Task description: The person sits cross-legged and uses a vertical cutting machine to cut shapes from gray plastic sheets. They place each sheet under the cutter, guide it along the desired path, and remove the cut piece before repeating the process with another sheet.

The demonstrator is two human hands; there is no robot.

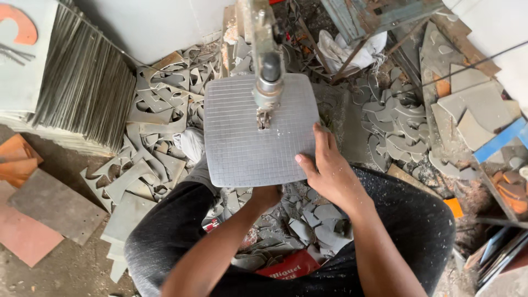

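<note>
Under the saw head [268, 71] at 12 o'clock, the grey grid-backed tile [242, 137], probably stiff, heavy and brittle, is steadied by the right hand [329, 168] spread flat at its 4 o'clock edge, while the left hand [266, 195] seems to grip its 6 o'clock edge from below, fingers hidden.

You have one view only, from the camera on your head, so nothing is shared with a second view. It looks almost straight down, close over your lap and forearms, which enter from the bottom edge. The gridded grey tile [258, 132] fills the middle of the frame, with the saw head [268, 77] reaching in from the top edge. The lens is wide enough to take in the stacked tiles [82, 82] at left and the heap of grey offcuts [393, 129] at right.
</note>
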